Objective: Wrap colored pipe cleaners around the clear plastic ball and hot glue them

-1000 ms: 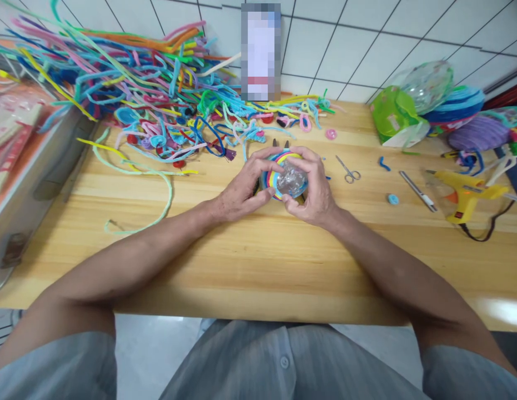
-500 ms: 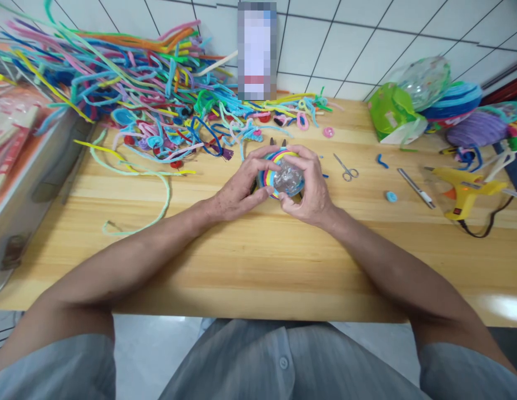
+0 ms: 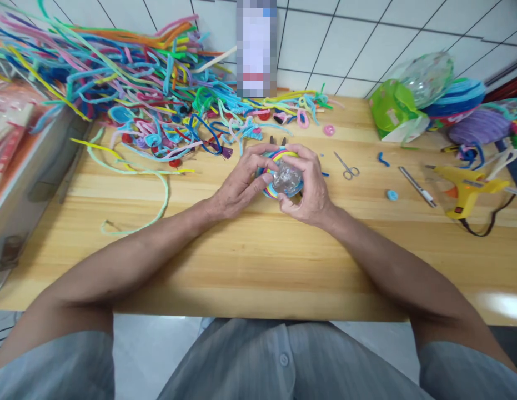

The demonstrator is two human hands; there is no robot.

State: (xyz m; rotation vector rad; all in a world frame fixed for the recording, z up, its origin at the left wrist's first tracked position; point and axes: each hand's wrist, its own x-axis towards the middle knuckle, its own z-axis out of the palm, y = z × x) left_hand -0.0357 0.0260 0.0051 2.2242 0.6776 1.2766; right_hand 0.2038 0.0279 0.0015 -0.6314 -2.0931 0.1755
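Observation:
Between my hands is a round piece with a clear, crinkled plastic middle (image 3: 288,179) and a band of coloured pipe cleaners (image 3: 270,188) in blue, yellow and pink around it. My left hand (image 3: 245,180) curls over its left side, the thumb pressed on the rim. On the opposite side my right hand (image 3: 306,180) grips it, with finger and thumb bent towards the clear middle. Two dark tips of a tool (image 3: 277,140) poke out just beyond the piece; the rest is hidden beneath it and my hands.
A heap of pipe cleaners (image 3: 150,83) spreads over the back left. Small scissors (image 3: 347,168), a craft knife (image 3: 417,186), a blue coil (image 3: 392,195) and a yellow glue gun (image 3: 466,186) lie to the right. Behind them stands a green packet (image 3: 393,111). A grey-sided box (image 3: 45,189) borders the left.
My left thumb has shifted up along the rim of the round piece. My right hand keeps nearly the same hold, and the view has moved very slightly.

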